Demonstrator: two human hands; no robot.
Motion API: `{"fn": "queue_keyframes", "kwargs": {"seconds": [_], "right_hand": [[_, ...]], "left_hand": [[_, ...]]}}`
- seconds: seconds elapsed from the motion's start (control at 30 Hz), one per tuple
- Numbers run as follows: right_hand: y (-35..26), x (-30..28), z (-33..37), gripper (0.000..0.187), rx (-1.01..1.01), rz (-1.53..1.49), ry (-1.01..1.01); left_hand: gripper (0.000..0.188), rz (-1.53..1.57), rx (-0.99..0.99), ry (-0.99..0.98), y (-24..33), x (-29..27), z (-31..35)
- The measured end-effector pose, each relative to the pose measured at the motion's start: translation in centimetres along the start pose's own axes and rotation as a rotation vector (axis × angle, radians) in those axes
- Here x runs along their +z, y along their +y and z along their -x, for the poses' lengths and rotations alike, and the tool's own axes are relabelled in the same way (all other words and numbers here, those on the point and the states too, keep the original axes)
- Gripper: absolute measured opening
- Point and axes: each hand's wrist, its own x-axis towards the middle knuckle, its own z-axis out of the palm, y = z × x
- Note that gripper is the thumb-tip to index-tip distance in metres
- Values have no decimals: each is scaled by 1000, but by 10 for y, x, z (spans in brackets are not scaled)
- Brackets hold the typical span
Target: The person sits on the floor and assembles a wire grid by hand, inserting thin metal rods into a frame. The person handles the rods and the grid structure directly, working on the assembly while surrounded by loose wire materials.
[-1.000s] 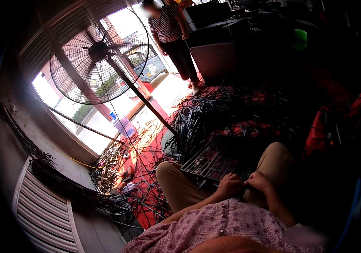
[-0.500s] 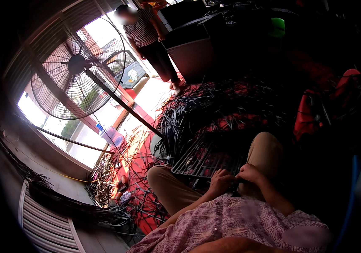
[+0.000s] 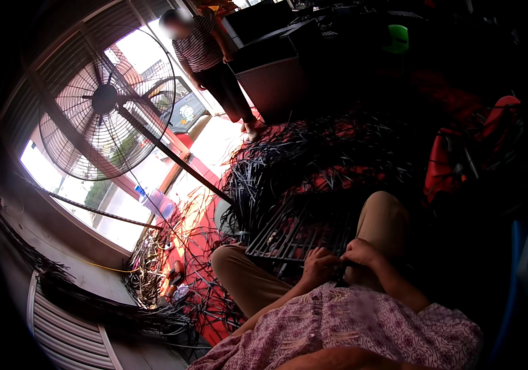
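An open lattice of dark, flat strips (image 3: 288,233) lies across my lap, reaching away between my bent knees. At its near right corner my left hand (image 3: 320,265) has its fingers curled down on the edge. My right hand (image 3: 362,253) is close beside it, thumb and fingers pinched together by my right knee. The fingertips of both hands nearly meet at the lattice's edge. Shadow hides the exact strip ends between them.
A heap of loose dark strips (image 3: 257,176) covers the red floor ahead. A pedestal fan (image 3: 105,98) stands at the left before the bright doorway, where a person (image 3: 205,52) stands. Bundled strips (image 3: 91,296) lie along the left wall. A red object (image 3: 439,163) sits right.
The whole view has shifted slightly, so the scene sits a little further left. My hands keep nearly the same place and grip at the lattice's edge.
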Motion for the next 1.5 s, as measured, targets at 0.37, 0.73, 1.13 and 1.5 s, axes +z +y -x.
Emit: {"fn": "queue_keyframes", "kwargs": {"seconds": [0.37, 0.73, 1.13, 1.5], "right_hand": [[-6, -3, 2, 30, 32, 49, 9], [-6, 1, 4, 32, 27, 84, 1], [20, 1, -23, 35, -135, 179, -13], [4, 7, -1, 26, -6, 25, 12]], "left_hand": [[21, -26, 0, -5, -1, 0, -2], [14, -28, 57, 3, 0, 1, 3], [18, -65, 129, -13, -16, 5, 9], [20, -68, 42, -1, -9, 3, 12]]}}
